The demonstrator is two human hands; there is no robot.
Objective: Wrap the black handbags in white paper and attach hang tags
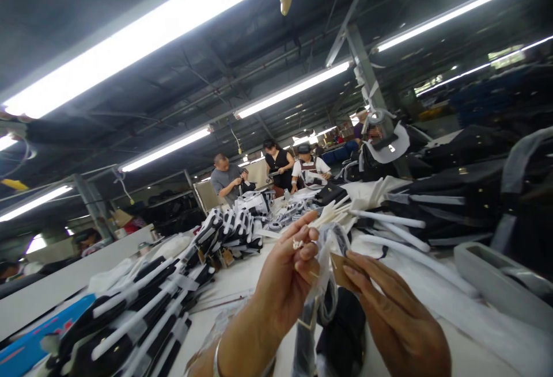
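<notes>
The card (340, 271) is brown, the bag (343, 334) black.

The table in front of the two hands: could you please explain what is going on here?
A person works over a white table. The right hand holds a brown tag; the left hand has a small white bunch among its curled fingers. A plastic-wrapped strap loops between them, above a black item. Black pieces with white tubes are piled at left. Across the table, a person in grey handles something dark.
</notes>
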